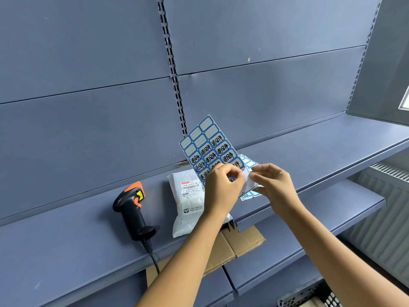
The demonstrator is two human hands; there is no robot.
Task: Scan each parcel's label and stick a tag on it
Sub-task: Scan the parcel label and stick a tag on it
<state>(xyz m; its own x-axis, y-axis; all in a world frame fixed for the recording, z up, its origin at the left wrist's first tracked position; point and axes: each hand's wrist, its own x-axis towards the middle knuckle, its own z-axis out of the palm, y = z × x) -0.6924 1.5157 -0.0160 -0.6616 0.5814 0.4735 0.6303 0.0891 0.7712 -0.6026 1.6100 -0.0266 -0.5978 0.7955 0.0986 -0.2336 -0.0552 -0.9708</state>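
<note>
- Your left hand (221,185) pinches the tag sheet (210,147) above the parcel (188,202)
- Your right hand (274,187) pinches a tag (249,182) right of the parcel
- The scanner (135,209) lies left of the parcel

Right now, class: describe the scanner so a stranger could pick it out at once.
Find the long blue shelf. Left of the white parcel sits the scanner. It alone is black with an orange head, trailing a cable.

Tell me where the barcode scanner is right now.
In the head view, the barcode scanner lies on the blue shelf, just left of the white parcel, with its cable trailing over the shelf's front edge.
</note>
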